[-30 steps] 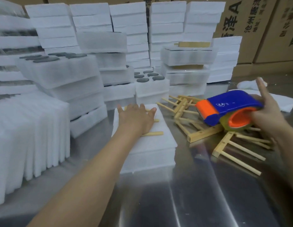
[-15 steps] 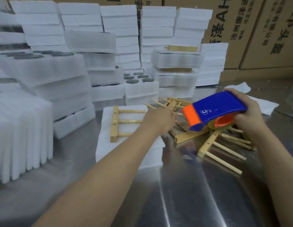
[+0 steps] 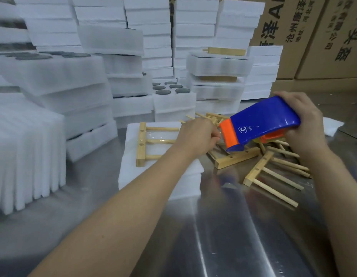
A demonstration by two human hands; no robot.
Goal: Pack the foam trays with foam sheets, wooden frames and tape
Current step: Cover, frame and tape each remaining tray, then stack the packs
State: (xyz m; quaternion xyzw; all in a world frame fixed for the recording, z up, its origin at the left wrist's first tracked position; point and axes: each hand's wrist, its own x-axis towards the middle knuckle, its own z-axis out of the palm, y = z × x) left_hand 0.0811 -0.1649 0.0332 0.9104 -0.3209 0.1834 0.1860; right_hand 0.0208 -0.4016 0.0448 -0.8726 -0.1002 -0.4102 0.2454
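Steel bench (image 3: 233,236), lower frame, reflective. Foam tray stacks (image 3: 53,74), upper left; cartons (image 3: 317,37), upper right. Centre: 1 wooden frame (image 3: 142,145) on foam sheet (image 3: 153,172). Left grip (image 3: 195,136) pinches tape (image 3: 152,136); right grip (image 3: 305,124) clasps tape dispenser (image 3: 261,120).

Single wide-angle view from head-worn camera, facing forward and down across steel tabletop (image 3: 243,236). Forearms (image 3: 133,206) enter from bottom edge, close to lens; left hand (image 3: 197,136) and right hand (image 3: 305,124) mid-frame; foam stacks (image 3: 149,37), cardboard boxes (image 3: 317,47) behind.
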